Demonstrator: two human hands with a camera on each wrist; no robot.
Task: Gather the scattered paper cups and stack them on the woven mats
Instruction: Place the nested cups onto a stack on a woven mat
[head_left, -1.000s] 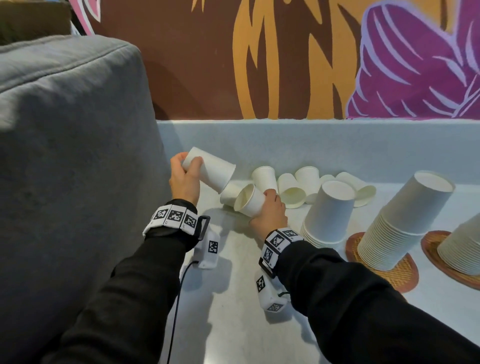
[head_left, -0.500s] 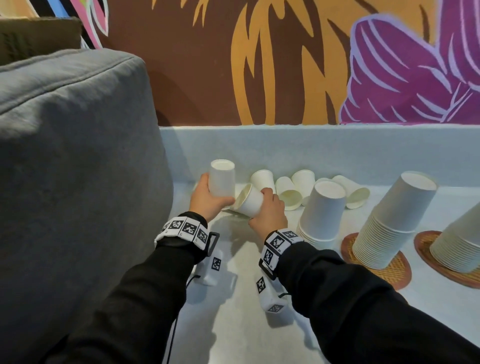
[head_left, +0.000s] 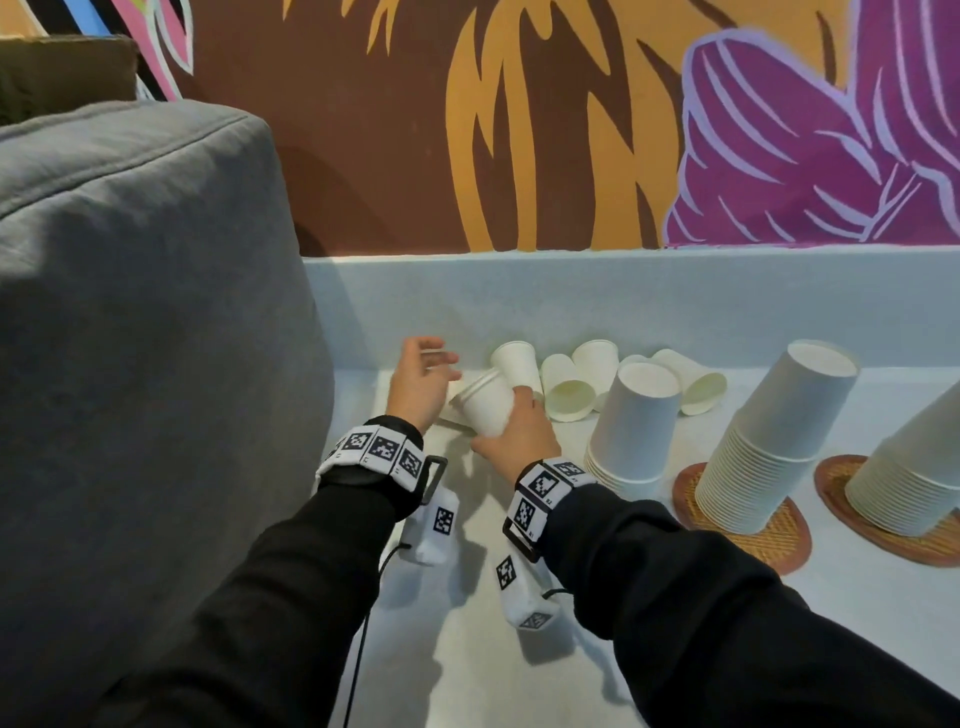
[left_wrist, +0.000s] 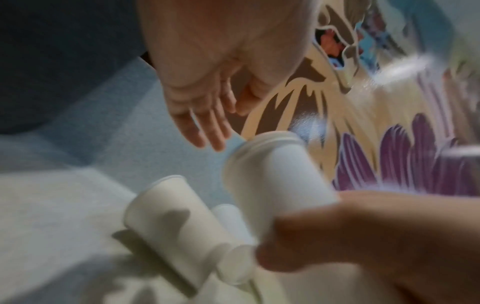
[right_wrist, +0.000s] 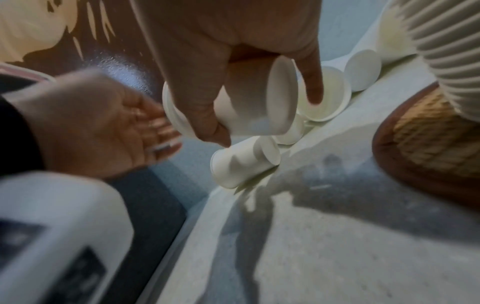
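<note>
Here, at nine o'clock, the grey cushion (head_left: 135, 364) fills the left side, pressed up beside the pale counter (head_left: 467, 649) that my arms reach across. The painted wall (head_left: 571, 130) rises behind at twelve o'clock. Toward three o'clock two woven mats (head_left: 779, 540) lie on the counter, each bearing a tall leaning stack of upturned cups (head_left: 774, 441), and a shorter stack (head_left: 636, 426) stands just left of them, directly on the counter as far as I can tell. Beyond it, at about one o'clock, loose paper cups (head_left: 569, 389) lie on their sides along the back wall of the counter. My right hand (head_left: 519, 436) is wrapped round the base of a nested pair of cups (head_left: 485, 408), held tilted with the rims pointing to eleven o'clock, above the counter. My left hand (head_left: 421, 384) is spread and holds nothing, its fingers (left_wrist: 205, 131) straight, just beside the rims at ten o'clock but apart from them. Under the held cups another cup (right_wrist: 241, 164) lies on its side on the counter.
</note>
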